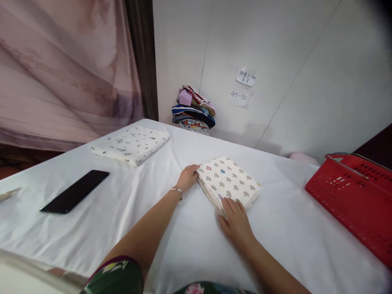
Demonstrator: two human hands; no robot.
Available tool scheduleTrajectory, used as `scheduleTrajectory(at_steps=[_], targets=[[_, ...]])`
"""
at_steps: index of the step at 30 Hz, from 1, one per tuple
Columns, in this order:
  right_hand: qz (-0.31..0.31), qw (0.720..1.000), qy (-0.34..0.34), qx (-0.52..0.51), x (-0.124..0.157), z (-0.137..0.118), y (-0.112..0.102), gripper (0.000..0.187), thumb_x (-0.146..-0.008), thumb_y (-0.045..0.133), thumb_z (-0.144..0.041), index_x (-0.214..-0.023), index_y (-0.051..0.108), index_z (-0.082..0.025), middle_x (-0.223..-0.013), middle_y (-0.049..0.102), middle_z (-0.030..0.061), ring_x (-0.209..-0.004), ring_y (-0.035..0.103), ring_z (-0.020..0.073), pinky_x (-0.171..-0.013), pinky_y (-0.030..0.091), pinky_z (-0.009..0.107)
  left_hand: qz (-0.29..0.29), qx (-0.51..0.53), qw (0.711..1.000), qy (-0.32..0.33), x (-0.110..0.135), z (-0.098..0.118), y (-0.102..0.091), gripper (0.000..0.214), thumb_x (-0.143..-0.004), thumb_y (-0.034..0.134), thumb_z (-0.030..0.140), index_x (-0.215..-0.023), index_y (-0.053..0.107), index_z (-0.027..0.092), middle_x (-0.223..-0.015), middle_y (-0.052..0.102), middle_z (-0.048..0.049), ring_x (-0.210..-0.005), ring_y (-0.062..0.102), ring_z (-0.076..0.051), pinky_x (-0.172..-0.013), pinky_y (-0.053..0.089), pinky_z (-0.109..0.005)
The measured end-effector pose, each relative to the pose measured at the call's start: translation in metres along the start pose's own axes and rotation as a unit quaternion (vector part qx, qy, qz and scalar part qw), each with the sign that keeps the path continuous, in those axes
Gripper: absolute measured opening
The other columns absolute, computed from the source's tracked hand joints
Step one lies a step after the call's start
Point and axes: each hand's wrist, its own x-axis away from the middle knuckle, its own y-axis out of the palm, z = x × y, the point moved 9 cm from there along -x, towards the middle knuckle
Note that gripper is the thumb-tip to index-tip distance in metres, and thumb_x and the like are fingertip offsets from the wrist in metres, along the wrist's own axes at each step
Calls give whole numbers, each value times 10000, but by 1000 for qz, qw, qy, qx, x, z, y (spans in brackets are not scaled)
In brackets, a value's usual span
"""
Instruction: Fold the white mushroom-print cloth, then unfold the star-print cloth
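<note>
A folded white cloth (231,177) with grey mushroom-like prints and a few coloured marks lies in several layers on the table. At its left corner, my left hand (187,177) pinches the edge, fingertips partly hidden behind the fabric. My right hand (235,222) grips the near corner, fingers on top and thumb at the side of the layers. Farther left rests another folded white cloth (131,143), printed with small dark leaf-like shapes; neither hand touches it.
A black phone or tablet (76,191) lies flat at the left on the white-covered table (147,228). The red perforated basket (352,196) stands at the right edge. Beyond the far edge is a stack of folded fabrics (194,108), against a wall with paper notes (240,98).
</note>
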Motion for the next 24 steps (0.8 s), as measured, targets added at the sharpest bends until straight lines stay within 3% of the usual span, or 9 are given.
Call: scheduleTrajectory(at_steps=[10, 14, 18, 21, 24], targets=[[40, 998, -38, 43, 9, -2, 5, 438, -839, 373, -88, -1267, 452, -134, -1278, 528, 112, -1197, 449, 245, -1034, 272, 462, 11, 5, 997, -70, -2, -16, -2, 370, -822, 406, 154, -1075, 655, 256, -1061, 681, 1, -967, 622, -176, -853, 481, -277], [36, 998, -30, 39, 8, -2, 5, 403, -874, 404, -158, -1273, 452, -135, -1281, 530, 112, -1205, 448, 242, -1042, 272, 454, 7, 7, 998, -66, -2, -16, -4, 356, -820, 423, 167, -1071, 658, 254, -1054, 683, -5, -962, 624, -181, -855, 484, -286], [25, 999, -7, 19, 6, 0, 4, 381, -894, 441, -268, -1250, 485, -139, -1274, 539, 113, -1202, 459, 246, -1043, 285, 455, 13, 7, 999, -35, 0, -12, -4, 387, -808, 455, 149, -1149, 615, 238, -1209, 604, -21, -1093, 558, -176, -968, 430, -299], [9, 999, 33, -7, 4, 5, 4, 338, -911, 400, -248, -1213, 526, -164, -1260, 554, 95, -1196, 472, 227, -1041, 300, 448, 35, -13, 998, 50, 3, 2, -4, 454, -781, 460, 88, -1189, 587, 242, -1338, 494, -24, -1217, 450, -190, -1046, 366, -347], [-19, 996, 71, -43, -1, 8, 3, 333, -918, 366, -238, -1184, 557, -177, -1250, 566, 86, -1198, 478, 221, -1042, 307, 461, 25, -23, 992, 119, 6, 14, 2, 442, -757, 461, 50, -1096, 645, 267, -1309, 521, 0, -1237, 416, -202, -1057, 348, -402]])
